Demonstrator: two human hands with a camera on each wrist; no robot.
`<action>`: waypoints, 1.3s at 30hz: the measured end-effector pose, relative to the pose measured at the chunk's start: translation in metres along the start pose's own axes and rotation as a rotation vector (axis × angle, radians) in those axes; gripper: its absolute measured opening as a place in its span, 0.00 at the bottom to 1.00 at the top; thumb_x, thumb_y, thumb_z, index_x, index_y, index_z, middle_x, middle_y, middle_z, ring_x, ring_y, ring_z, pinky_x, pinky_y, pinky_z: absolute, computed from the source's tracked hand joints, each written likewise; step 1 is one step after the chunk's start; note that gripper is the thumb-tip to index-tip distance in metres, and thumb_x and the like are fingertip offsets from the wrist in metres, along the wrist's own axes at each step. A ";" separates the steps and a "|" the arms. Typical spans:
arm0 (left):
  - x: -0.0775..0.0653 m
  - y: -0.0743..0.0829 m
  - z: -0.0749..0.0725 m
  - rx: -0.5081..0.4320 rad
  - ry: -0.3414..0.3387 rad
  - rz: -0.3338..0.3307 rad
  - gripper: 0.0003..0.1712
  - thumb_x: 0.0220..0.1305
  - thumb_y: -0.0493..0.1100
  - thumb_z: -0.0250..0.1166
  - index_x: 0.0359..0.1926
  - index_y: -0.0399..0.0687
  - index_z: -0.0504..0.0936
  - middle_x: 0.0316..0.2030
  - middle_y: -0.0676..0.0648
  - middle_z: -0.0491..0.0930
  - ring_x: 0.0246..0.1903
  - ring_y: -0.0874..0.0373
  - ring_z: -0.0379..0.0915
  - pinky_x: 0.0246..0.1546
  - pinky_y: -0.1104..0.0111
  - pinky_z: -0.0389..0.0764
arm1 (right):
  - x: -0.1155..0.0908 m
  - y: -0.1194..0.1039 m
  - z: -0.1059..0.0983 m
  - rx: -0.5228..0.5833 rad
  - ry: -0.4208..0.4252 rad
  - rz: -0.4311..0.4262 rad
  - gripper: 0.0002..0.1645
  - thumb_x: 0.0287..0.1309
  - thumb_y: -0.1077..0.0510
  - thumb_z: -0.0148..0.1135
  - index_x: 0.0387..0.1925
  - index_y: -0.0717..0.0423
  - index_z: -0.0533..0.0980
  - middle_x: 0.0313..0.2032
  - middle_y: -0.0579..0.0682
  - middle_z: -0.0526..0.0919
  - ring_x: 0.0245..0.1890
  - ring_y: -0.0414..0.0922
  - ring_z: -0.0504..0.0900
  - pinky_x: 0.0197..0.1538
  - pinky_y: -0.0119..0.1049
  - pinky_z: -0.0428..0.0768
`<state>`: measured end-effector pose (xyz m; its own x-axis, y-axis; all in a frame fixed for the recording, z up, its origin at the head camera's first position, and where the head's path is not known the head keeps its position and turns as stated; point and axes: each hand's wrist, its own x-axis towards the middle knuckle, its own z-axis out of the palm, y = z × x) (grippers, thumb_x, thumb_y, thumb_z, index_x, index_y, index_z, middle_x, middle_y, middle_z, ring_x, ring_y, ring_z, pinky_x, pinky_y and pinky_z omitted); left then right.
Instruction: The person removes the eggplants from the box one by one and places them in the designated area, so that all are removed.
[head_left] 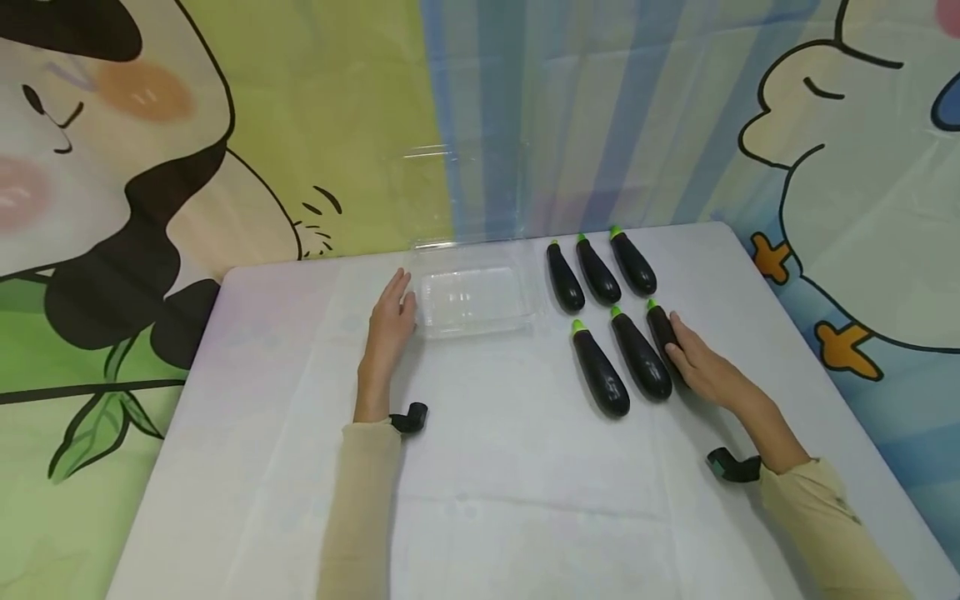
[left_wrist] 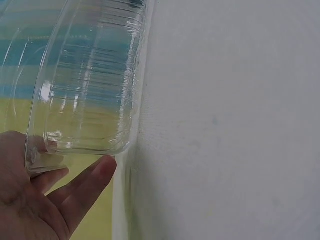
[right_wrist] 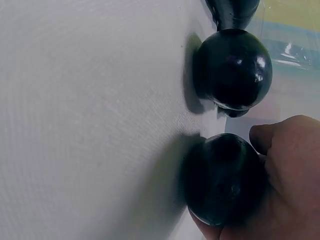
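Note:
My right hand (head_left: 705,367) grips the rightmost eggplant (head_left: 662,333) of the front row, thumb on its left side and fingers around the right. In the right wrist view the rounded end of that eggplant (right_wrist: 225,180) sits in the hand, low over the white cloth. Two more front-row eggplants, one in the middle (head_left: 641,354) and one on the left (head_left: 600,371), lie beside it. At the left edge of a clear plastic clamshell box (head_left: 476,321), my left hand (head_left: 390,321) rests with its fingers extended. The left wrist view shows its thumb against the box corner (left_wrist: 120,145).
A back row holds three eggplants: left (head_left: 565,279), middle (head_left: 598,271) and right (head_left: 633,262). The box's clear lid (head_left: 465,196) stands raised against the printed backdrop (head_left: 360,125). White cloth covers the table (head_left: 517,500).

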<state>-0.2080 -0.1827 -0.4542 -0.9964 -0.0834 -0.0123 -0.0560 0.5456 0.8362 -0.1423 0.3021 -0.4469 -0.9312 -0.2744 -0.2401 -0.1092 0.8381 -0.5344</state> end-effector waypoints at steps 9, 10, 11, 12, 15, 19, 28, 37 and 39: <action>0.001 0.000 -0.001 0.008 -0.011 0.005 0.30 0.75 0.54 0.44 0.74 0.55 0.58 0.76 0.60 0.49 0.67 0.48 0.65 0.61 0.55 0.76 | 0.001 -0.002 -0.003 0.000 -0.026 0.019 0.45 0.75 0.42 0.36 0.75 0.59 0.29 0.75 0.67 0.33 0.75 0.67 0.36 0.72 0.67 0.43; 0.001 0.001 -0.001 0.013 -0.012 0.006 0.30 0.75 0.55 0.44 0.74 0.55 0.58 0.76 0.60 0.49 0.69 0.48 0.63 0.64 0.54 0.73 | 0.001 -0.002 -0.003 -0.007 -0.030 0.028 0.45 0.75 0.41 0.36 0.75 0.58 0.29 0.76 0.66 0.32 0.75 0.66 0.35 0.72 0.67 0.42; 0.001 0.001 -0.001 0.019 -0.015 0.006 0.31 0.75 0.56 0.44 0.74 0.56 0.57 0.76 0.60 0.49 0.70 0.49 0.61 0.66 0.53 0.70 | 0.001 -0.002 -0.004 -0.014 -0.031 0.034 0.46 0.74 0.40 0.36 0.75 0.57 0.29 0.76 0.66 0.32 0.75 0.66 0.35 0.72 0.68 0.42; 0.001 0.002 -0.002 0.021 -0.017 0.004 0.31 0.75 0.57 0.44 0.74 0.56 0.57 0.76 0.60 0.49 0.71 0.49 0.60 0.68 0.53 0.68 | 0.002 -0.003 -0.004 -0.019 -0.031 0.040 0.46 0.74 0.39 0.36 0.75 0.56 0.28 0.76 0.66 0.32 0.75 0.66 0.35 0.72 0.68 0.42; 0.001 0.004 -0.003 0.045 -0.031 -0.003 0.33 0.74 0.62 0.42 0.75 0.59 0.56 0.76 0.61 0.46 0.72 0.50 0.57 0.73 0.50 0.58 | 0.003 -0.001 -0.004 -0.037 -0.027 0.055 0.46 0.74 0.38 0.35 0.76 0.55 0.28 0.76 0.66 0.32 0.75 0.66 0.35 0.71 0.69 0.42; 0.000 0.006 -0.006 0.103 -0.057 -0.022 0.38 0.71 0.68 0.41 0.75 0.61 0.53 0.78 0.59 0.42 0.74 0.49 0.53 0.74 0.44 0.48 | 0.003 0.000 -0.004 -0.037 -0.020 0.064 0.47 0.73 0.37 0.36 0.76 0.55 0.29 0.75 0.67 0.33 0.75 0.67 0.36 0.71 0.70 0.43; -0.009 0.016 -0.027 0.218 -0.130 -0.028 0.44 0.67 0.74 0.39 0.77 0.64 0.43 0.78 0.56 0.29 0.78 0.46 0.32 0.73 0.40 0.46 | 0.006 -0.005 0.001 -0.049 0.011 0.076 0.47 0.72 0.36 0.37 0.76 0.53 0.31 0.76 0.67 0.36 0.75 0.67 0.39 0.70 0.70 0.46; -0.020 0.005 -0.067 0.310 -0.184 -0.006 0.47 0.65 0.76 0.35 0.77 0.64 0.34 0.77 0.53 0.21 0.77 0.41 0.27 0.72 0.36 0.43 | 0.009 -0.013 -0.018 -0.103 0.190 0.074 0.46 0.71 0.36 0.39 0.77 0.54 0.36 0.76 0.66 0.40 0.74 0.68 0.44 0.68 0.73 0.49; -0.020 0.001 -0.074 0.333 -0.194 0.006 0.47 0.66 0.76 0.35 0.77 0.63 0.33 0.77 0.52 0.21 0.77 0.41 0.26 0.71 0.35 0.42 | 0.011 -0.017 -0.022 -0.109 0.230 0.071 0.47 0.70 0.34 0.40 0.77 0.52 0.37 0.76 0.65 0.40 0.74 0.68 0.44 0.68 0.73 0.48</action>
<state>-0.1831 -0.2424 -0.4120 -0.9884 0.0627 -0.1387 -0.0361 0.7889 0.6134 -0.1587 0.2951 -0.4225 -0.9911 -0.1089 -0.0769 -0.0657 0.9009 -0.4290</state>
